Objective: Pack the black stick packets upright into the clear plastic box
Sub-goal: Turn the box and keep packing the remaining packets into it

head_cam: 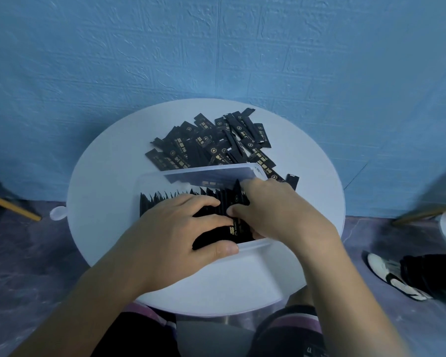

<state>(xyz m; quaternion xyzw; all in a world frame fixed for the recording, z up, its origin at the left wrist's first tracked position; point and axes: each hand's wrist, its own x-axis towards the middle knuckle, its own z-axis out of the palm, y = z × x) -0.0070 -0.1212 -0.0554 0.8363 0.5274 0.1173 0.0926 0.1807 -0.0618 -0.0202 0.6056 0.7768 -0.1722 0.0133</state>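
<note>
We are midway through the packing, squaring up what already stands in the box. Our left hand curls round a bunch of the standing packets, thumb by the near wall, fingers over their tops. Our right hand pinches the same row from its right end, thumb against fingers. The box sits in the middle of the round table, and a heap of loose packets lies just behind it, against its far wall. Next, we judge, the row needs pressing together so it stays upright, then one hand must let go to fetch more from the heap.
</note>
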